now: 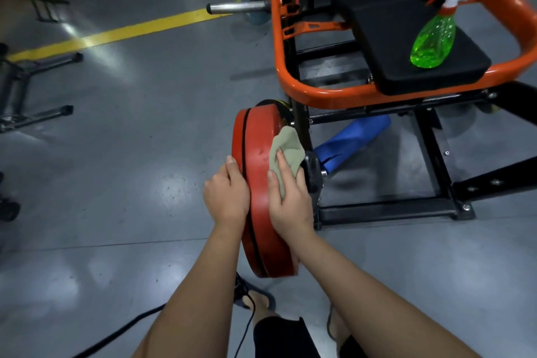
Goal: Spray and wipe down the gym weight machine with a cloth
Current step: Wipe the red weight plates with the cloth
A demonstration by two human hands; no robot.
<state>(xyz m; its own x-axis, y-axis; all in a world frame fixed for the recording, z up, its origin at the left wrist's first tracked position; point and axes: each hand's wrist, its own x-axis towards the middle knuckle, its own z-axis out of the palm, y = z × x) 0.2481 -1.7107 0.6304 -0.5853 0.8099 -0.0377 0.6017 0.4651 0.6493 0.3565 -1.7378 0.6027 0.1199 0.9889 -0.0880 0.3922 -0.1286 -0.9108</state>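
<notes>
Nearest, right grip point(287, 200) pinches grey-green cloth point(286, 142) against red rubber weight plate point(257, 136); spread left grip point(226, 195) braces it; I'd wipe firmly.

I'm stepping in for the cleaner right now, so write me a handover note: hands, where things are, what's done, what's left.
Left hand: rests on the rim of the red weight plates, steadying them.
Right hand: holds the cloth pressed against the plates' edge.
Spray bottle: lies on the black seat pad, in nobody's hand.
Done: the plate wipe is under way; which other parts are wiped cannot be told.
Left: finish the plates, then probably the seat pad and the orange frame, spraying again as needed.
</notes>
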